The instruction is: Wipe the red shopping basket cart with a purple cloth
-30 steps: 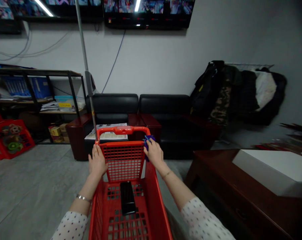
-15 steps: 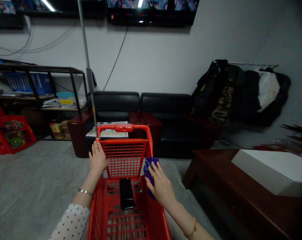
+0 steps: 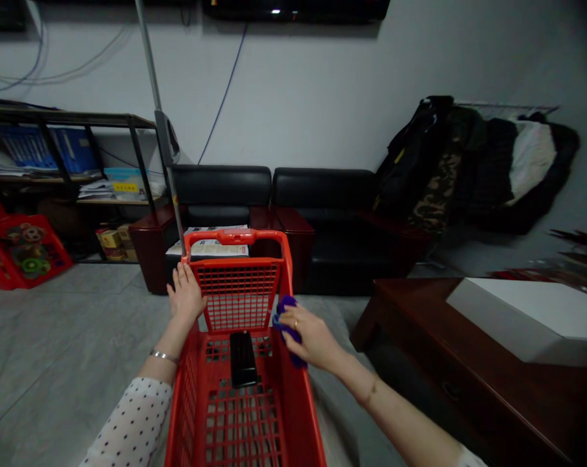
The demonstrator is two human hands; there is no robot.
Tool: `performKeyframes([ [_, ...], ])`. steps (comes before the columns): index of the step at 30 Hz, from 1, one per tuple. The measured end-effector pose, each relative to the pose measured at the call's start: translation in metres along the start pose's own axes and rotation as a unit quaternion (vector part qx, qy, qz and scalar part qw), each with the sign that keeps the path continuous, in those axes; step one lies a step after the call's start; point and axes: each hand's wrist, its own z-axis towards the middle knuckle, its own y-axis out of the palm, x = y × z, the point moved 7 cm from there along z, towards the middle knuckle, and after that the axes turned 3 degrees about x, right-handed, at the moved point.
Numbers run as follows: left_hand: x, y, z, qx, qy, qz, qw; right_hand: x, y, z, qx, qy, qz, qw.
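Note:
A red plastic shopping cart (image 3: 239, 415) stands in front of me, with a black rectangular object (image 3: 242, 359) lying on its mesh floor. My left hand (image 3: 185, 297) rests on the cart's left rim near the red handle (image 3: 235, 238), fingers stretched out. My right hand (image 3: 309, 336) is closed on a purple cloth (image 3: 286, 318) and presses it against the cart's right side wall. A bracelet shows on each wrist.
A black sofa (image 3: 274, 201) with dark red armrests stands against the wall ahead, papers (image 3: 210, 246) on its seat. A dark wooden table (image 3: 468, 363) with a white box (image 3: 531, 318) is at right. Shelves (image 3: 64, 162) and red boxes (image 3: 18, 256) at left; coats (image 3: 478, 168) hang at right.
My right hand with the purple cloth has moved down from the cart's upper right corner along the right side wall. My left hand has stayed on the left rim.

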Motion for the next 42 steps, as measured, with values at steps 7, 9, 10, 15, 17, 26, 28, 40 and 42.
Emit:
performKeyframes([
  [7,0.000,0.003,0.002,0.012,0.026,-0.006,1.000,-0.017,-0.003,-0.011,-0.104,-0.084,0.038,0.990],
  [9,0.001,0.003,0.002,0.013,0.029,-0.003,0.999,0.012,0.002,0.025,-0.094,-0.072,0.003,0.993],
  [10,0.001,0.003,0.002,0.013,0.028,-0.001,1.000,0.025,0.004,0.039,-0.082,-0.061,-0.012,0.995],
  [15,-0.002,0.000,0.000,0.018,0.012,0.007,1.000,0.014,0.006,0.029,-0.037,-0.056,-0.011,0.998],
  [17,-0.003,0.000,-0.001,0.020,0.008,0.012,1.000,-0.019,0.001,-0.008,-0.042,-0.078,0.022,0.996],
  [26,-0.001,0.004,0.001,0.010,0.019,0.022,1.000,-0.006,0.001,0.007,-0.108,-0.113,0.041,0.987],
  [28,-0.001,0.003,0.001,0.009,0.018,0.023,1.000,0.023,0.007,0.041,-0.087,-0.069,0.004,0.994],
  [40,-0.002,0.001,0.002,0.025,0.016,0.035,0.999,-0.076,0.000,-0.071,-0.218,-0.147,0.071,0.962],
  [42,-0.002,0.000,0.003,0.019,0.023,0.030,0.999,-0.054,-0.001,-0.043,-0.203,-0.144,0.045,0.968],
])
